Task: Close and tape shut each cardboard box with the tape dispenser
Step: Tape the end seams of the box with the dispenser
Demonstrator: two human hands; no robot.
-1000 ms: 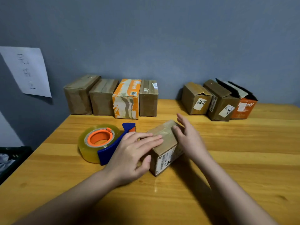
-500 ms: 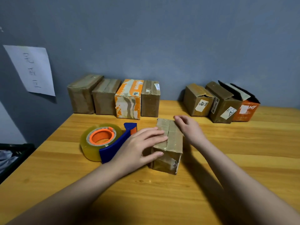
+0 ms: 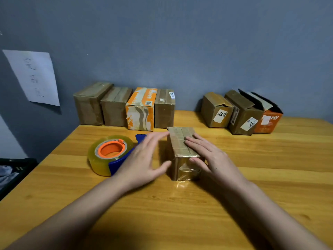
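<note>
We have bare worktop [image 3: 180, 213] across the whole near side, and more of it to the right of the middle box [image 3: 182, 152], out to the right edge. On the left the tape dispenser [image 3: 111, 156] stands just beside that box, with the left hand [image 3: 144, 159] filling the gap between them. Along the far wall a row of four boxes [image 3: 124, 107] and a group of three boxes [image 3: 241, 112] block the way, with an open gap between the two groups.
</note>
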